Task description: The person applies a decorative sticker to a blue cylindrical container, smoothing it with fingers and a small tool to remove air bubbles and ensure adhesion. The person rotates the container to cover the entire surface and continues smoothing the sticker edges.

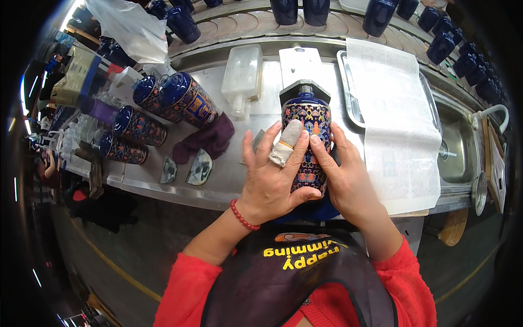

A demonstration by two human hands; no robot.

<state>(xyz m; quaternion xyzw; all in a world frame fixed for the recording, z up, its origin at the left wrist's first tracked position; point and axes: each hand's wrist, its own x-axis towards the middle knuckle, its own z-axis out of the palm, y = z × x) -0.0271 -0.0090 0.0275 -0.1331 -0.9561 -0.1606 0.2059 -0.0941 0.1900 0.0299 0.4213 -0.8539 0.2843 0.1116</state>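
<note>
I hold a dark blue ceramic bottle (308, 122) with a colourful floral pattern between both hands, its neck pointing away from me. My left hand (272, 174) wraps its left side; the middle finger wears a white cloth wrap and rests on the bottle's face. My right hand (343, 177) grips its right side, fingers on the pattern. A red bead bracelet (241, 215) circles my left wrist.
Several patterned blue bottles (185, 98) lie on the metal table (229, 185) at left, by a purple cloth (210, 139). A white paper sheet (400, 125) covers a tray at right, beside a sink (460, 147). Plain blue bottles (463, 54) line the back.
</note>
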